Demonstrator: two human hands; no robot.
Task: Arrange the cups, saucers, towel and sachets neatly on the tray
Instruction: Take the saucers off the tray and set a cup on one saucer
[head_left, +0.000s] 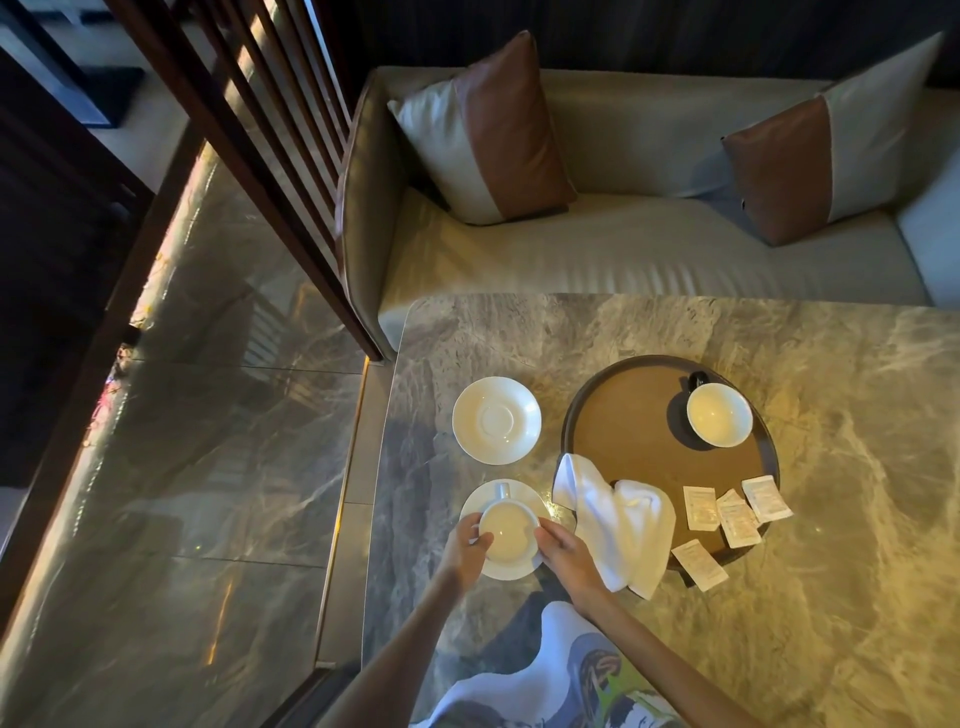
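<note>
A round brown tray lies on the marble table. A white cup stands on its far right part. A crumpled white towel hangs over the tray's near-left rim. Several sachets lie across the near rim, one sachet off it on the table. Left of the tray rests an empty saucer. Nearer me, a second cup sits on a saucer. My left hand and my right hand grip that saucer's two sides.
The marble table ends at its left edge just beyond the saucers. A beige sofa with two cushions stands behind the table. A dark wooden slat screen rises at the left over a glossy floor.
</note>
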